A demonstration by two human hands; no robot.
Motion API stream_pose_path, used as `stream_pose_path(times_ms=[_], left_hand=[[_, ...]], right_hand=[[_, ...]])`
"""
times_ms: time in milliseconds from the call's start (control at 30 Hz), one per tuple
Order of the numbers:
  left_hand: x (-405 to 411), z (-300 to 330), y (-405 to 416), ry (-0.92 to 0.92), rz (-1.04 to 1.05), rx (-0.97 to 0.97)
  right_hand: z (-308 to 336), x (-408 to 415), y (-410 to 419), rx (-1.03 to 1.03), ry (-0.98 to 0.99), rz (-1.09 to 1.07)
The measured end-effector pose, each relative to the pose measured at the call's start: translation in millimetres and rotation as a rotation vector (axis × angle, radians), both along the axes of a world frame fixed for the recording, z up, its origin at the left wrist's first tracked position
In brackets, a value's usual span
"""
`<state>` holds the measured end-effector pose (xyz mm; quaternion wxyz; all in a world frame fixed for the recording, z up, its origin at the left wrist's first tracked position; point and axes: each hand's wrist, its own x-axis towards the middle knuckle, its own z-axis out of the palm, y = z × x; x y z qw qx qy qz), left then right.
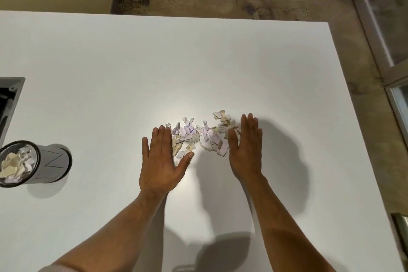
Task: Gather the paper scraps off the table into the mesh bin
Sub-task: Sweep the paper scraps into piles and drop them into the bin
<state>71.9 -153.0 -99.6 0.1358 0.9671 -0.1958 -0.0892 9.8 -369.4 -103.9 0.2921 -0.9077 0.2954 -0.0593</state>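
Already the mesh bin at the left holds some scraps, but a loose pile of paper scraps remains on the tabletop between my flat, open left hand and right hand, both gripping nothing.

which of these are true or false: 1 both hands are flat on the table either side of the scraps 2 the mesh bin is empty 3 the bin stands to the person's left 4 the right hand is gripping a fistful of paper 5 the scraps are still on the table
1. True: the left hand and the right hand lie with straight fingers, flanking the paper scraps.
2. False: the mesh bin already holds crumpled paper.
3. True: it stands near the left edge of the table.
4. False: its fingers are straight and hold nothing.
5. True: the pile lies between the hands.
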Motion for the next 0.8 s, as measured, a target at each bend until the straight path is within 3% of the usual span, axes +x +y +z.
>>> stream_pose_path(times_ms=[200, 333, 433, 667, 800], left_hand=[[0.1, 0.4, 1.9, 0.008, -0.015, -0.018], [0.3, -1.3, 3.5, 0.032, 0.005, -0.071], [2.0, -2.9, 3.4, 0.036, 0.008, -0.092], [1.9, -9.3, 5.0, 0.03, 0.016, -0.112], [5.6, 7.8, 10.2, 0.062, 0.011, -0.167]], right_hand=[[4.6, 5.1, 30.0, 0.096, 0.015, 0.306], [10.9, 12.0, 23.9, 0.102, -0.112, 0.184], [12.2, 32.1, 8.5, 0.01, -0.049, 0.122], [9.0, 37.4, 15.9, 0.023, 0.071, 0.506], [35.6, 15.9, 25.0, 0.18, 0.025, 0.482]])
